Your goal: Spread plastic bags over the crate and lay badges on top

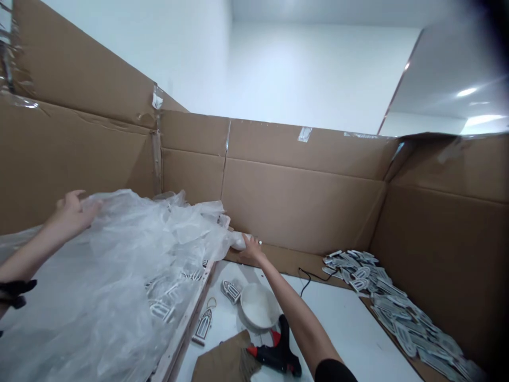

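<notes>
The clear, crumpled plastic sheet [119,254] spreads between the hands and below the left hand [77,214], whose loosely parted fingers meet its far edge. The right hand [251,249] is closed around the sheet's whitish, bunched end. Nearer the body than the right hand, a round white dish [260,306] and a black-and-red glue gun [278,350] rest on the white tabletop [342,329]. Beyond both hands stand brown cardboard walls [302,196], with a white room wall [310,74] above.

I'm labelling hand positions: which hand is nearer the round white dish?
Right. The right hand is just beyond the dish; the left hand is farther off, leftward, by the plastic sheeting.
</notes>
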Available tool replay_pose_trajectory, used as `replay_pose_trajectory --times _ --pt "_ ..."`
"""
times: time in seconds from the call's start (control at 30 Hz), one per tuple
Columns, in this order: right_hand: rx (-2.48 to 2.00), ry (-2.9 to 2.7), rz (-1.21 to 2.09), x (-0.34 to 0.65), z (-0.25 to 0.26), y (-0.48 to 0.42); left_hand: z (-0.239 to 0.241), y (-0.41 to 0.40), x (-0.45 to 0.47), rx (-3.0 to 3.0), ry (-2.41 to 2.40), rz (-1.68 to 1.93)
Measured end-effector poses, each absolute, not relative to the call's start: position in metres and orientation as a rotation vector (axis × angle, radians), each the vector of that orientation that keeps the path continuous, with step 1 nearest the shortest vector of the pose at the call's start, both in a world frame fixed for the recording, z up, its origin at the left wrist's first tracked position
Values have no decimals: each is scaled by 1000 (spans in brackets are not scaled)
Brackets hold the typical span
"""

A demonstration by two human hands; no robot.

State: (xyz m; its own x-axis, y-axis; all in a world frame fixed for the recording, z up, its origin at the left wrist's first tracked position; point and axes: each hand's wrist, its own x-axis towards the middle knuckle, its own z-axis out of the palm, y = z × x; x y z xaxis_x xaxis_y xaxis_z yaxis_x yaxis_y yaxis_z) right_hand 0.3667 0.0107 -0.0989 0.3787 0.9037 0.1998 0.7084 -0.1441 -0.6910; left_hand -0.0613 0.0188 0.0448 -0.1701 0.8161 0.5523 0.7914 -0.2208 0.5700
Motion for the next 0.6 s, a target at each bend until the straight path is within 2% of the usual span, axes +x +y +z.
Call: replay_pose_trajectory --times 0.1,0.17,0.3,0.4,0.6 --pt "-1985 -1449 295 378 -115 29 49 -5 -55 2112 2171 1201" --pt "-2019 -1436 258 388 -114 41 52 -20 -57 2149 2141 1319" --pt "-2057 -1357 193 408 -104 59 51 -39 -51 2019 1644 1596" --pt "-2045 -1378 197 404 -114 66 41 -47 -25 2014 1275 1412" --pt "-2043 -1308 186 370 -149 69 24 -96 17 2603 701 1116"
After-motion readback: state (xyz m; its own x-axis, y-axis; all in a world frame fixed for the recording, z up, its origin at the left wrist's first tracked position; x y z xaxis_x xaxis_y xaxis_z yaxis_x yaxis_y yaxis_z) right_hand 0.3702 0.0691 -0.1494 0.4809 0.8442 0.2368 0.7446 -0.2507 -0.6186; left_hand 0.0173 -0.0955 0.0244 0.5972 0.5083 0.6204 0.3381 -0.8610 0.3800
